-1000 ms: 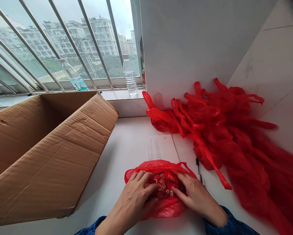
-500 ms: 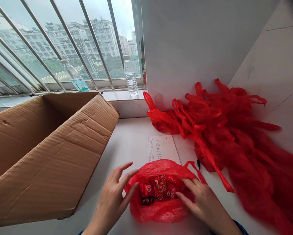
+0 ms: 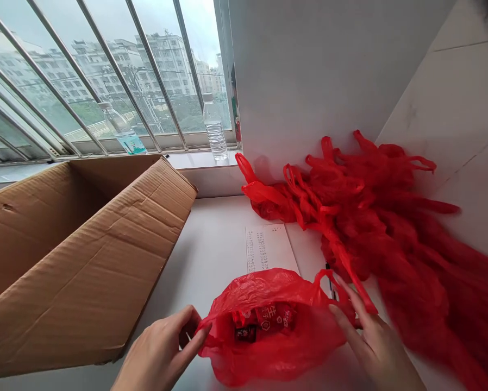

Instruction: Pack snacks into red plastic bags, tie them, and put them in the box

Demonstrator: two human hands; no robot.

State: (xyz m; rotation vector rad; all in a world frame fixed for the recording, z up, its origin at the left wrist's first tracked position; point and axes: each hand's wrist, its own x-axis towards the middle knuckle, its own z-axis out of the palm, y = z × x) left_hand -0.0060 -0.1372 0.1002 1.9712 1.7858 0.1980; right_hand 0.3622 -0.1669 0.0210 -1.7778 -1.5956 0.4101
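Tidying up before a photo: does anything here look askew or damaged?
The cardboard box lies tipped on its side, its wall creased and dented. Red bags sprawl in a loose heap against the wall. The pen lies half hidden under them.

A translucent red plastic bag (image 3: pixel 268 326) holding red sweet packets with white characters (image 3: pixel 274 316); beside it, a plain brown cardboard box (image 3: pixel 76 255).

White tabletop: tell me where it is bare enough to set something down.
White tabletop is bare between the brown cardboard box and the printed paper sheet, back to the window ledge. A smaller strip lies between the left hand and the box. The right side is crowded with the pile of red plastic bags, beside the right hand.
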